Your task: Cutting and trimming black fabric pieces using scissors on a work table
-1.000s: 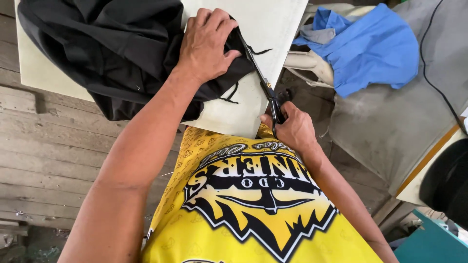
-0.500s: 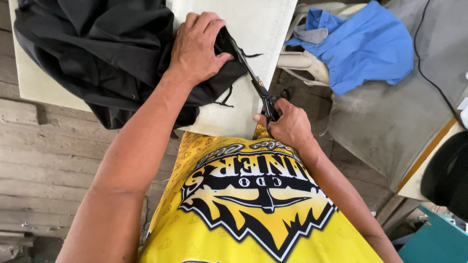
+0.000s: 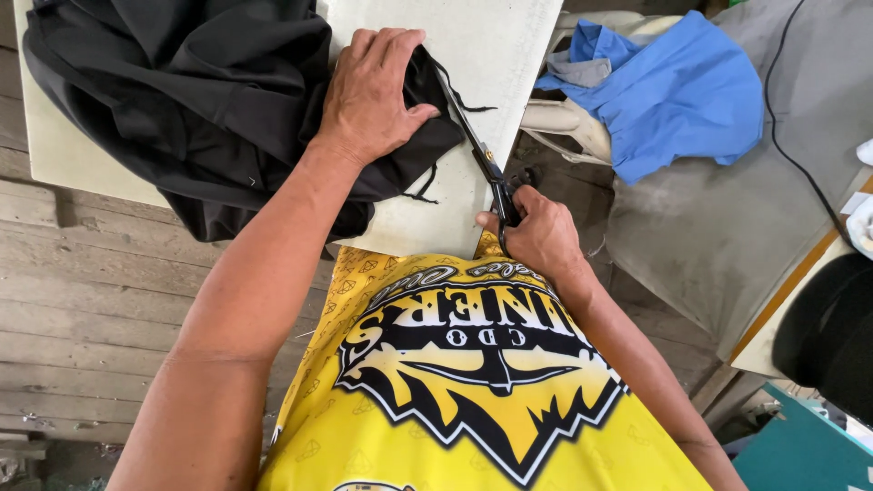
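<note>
The left hand (image 3: 373,95) lies flat, fingers spread, pinning the black cloth (image 3: 191,100) to the pale bench (image 3: 509,45). The right hand (image 3: 536,232) is closed around the handles of the scissors (image 3: 477,150), whose blades run along the cloth's frayed edge. Trimming looks underway; a further snip would want the edge kept taut.

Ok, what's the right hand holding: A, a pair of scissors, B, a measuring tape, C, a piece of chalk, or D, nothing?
A: the right hand grips the handles of dark scissors, whose blades run along the edge of the black fabric that the left hand presses down.
</note>
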